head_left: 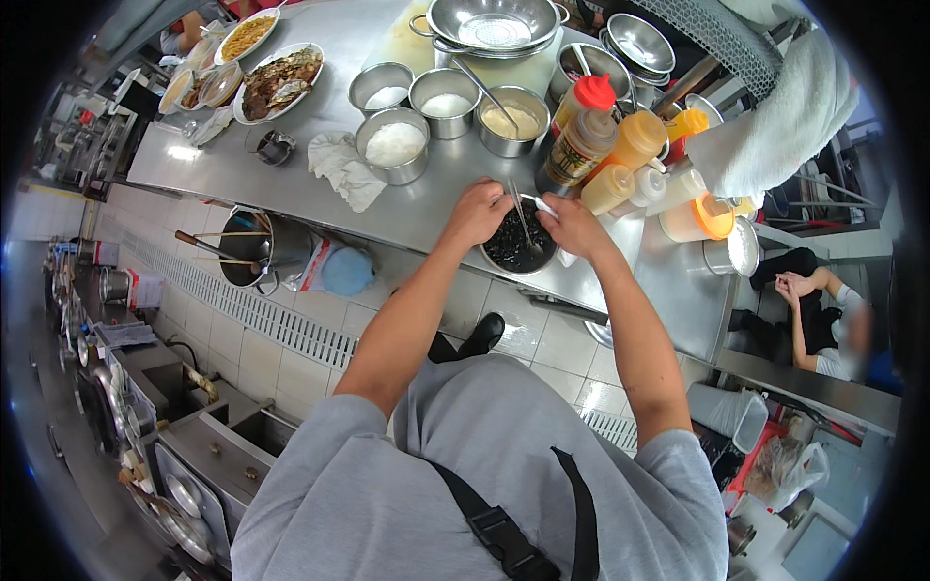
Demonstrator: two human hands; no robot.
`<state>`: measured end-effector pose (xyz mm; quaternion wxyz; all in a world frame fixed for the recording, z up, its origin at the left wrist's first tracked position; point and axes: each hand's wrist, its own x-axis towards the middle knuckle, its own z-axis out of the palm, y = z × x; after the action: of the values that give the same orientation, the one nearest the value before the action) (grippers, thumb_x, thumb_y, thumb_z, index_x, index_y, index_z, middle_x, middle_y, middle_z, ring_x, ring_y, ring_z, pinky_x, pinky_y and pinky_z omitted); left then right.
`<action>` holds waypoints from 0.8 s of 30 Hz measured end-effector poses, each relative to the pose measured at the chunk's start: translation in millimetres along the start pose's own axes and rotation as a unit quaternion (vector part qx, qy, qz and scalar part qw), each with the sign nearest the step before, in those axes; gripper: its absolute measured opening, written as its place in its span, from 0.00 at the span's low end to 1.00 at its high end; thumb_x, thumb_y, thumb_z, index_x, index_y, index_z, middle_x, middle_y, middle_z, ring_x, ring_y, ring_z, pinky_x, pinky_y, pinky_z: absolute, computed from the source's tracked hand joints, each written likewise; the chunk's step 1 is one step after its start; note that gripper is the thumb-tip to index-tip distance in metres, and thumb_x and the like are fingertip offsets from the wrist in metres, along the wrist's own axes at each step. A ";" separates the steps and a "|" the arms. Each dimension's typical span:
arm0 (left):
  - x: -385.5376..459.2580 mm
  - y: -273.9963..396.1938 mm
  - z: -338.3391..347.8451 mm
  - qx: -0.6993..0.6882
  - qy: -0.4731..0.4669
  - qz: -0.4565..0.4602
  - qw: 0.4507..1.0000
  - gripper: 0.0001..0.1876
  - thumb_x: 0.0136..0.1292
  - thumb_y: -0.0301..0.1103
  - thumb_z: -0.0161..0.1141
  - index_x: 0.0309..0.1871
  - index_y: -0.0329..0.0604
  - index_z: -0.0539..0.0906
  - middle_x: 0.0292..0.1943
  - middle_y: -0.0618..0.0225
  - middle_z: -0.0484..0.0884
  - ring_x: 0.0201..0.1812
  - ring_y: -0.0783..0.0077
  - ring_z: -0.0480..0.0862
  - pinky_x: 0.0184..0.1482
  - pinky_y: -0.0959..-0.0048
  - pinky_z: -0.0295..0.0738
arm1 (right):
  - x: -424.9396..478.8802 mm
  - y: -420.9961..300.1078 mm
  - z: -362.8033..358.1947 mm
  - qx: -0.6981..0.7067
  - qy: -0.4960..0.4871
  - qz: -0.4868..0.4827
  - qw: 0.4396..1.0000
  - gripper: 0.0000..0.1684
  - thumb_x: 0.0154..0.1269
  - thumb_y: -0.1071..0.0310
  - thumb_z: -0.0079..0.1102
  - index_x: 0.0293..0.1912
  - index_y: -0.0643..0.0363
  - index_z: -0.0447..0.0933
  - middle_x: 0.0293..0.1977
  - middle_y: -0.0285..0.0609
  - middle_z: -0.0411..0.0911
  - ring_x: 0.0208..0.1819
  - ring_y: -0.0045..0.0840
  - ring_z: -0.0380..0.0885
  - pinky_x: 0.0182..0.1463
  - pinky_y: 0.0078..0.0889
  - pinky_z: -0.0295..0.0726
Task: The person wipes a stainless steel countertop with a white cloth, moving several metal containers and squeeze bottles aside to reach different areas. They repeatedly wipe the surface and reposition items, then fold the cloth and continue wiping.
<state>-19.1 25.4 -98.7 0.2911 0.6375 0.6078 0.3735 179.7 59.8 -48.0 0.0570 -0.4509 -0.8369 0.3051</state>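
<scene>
At the counter's front edge stands a round metal pot [514,270] of glossy black food [501,243]. A metal spoon [522,218] leans in it, its bowl down in the food. My left hand [479,210] has its fingers curled at the pot's left rim, close to the spoon handle; the fingertips are partly hidden. On the right side, my right hand [575,226] pinches a white cloth [546,208] against the rim, and part of the cloth shows below the hand. Behind the pot, a dark-labelled sauce bottle [577,149] stands near my right hand.
Metal tubs of white powder [394,145] and a tub of beige paste [512,120] stand behind. A crumpled cloth [345,167] lies left of them. Squeeze bottles [609,189] crowd the right. Below is a stockpot [290,247]. A person [835,319] sits at right.
</scene>
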 end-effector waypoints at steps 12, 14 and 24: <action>-42.6 26.2 44.6 -0.100 0.295 -0.157 0.937 0.16 0.67 0.36 0.58 0.27 0.35 0.71 0.27 0.57 0.73 0.31 0.58 0.72 0.36 0.61 0.68 | -62.2 -18.2 62.6 0.179 0.254 0.176 0.934 0.14 0.67 0.64 0.51 0.35 0.68 0.72 0.27 0.61 0.76 0.32 0.53 0.77 0.39 0.46 0.73; -39.1 23.0 39.5 -0.172 0.262 -0.197 0.929 0.16 0.68 0.39 0.58 0.29 0.36 0.71 0.26 0.62 0.72 0.30 0.66 0.71 0.35 0.66 0.67 | -48.8 -0.9 43.6 0.180 0.174 0.131 0.959 0.15 0.67 0.62 0.52 0.37 0.67 0.73 0.29 0.60 0.78 0.35 0.54 0.77 0.41 0.47 0.73; 18.7 14.1 2.7 0.015 -0.123 -0.111 0.986 0.23 0.63 0.49 0.62 0.27 0.34 0.76 0.28 0.54 0.78 0.32 0.53 0.78 0.37 0.61 0.72 | 1.3 39.0 8.8 0.080 0.046 -0.026 0.995 0.18 0.68 0.58 0.53 0.41 0.66 0.75 0.37 0.57 0.80 0.43 0.51 0.78 0.46 0.46 0.74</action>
<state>-9.3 42.9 -86.3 0.3933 0.6114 0.6402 0.2485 203.8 72.7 -77.2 0.1393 -0.4365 -0.8178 0.3483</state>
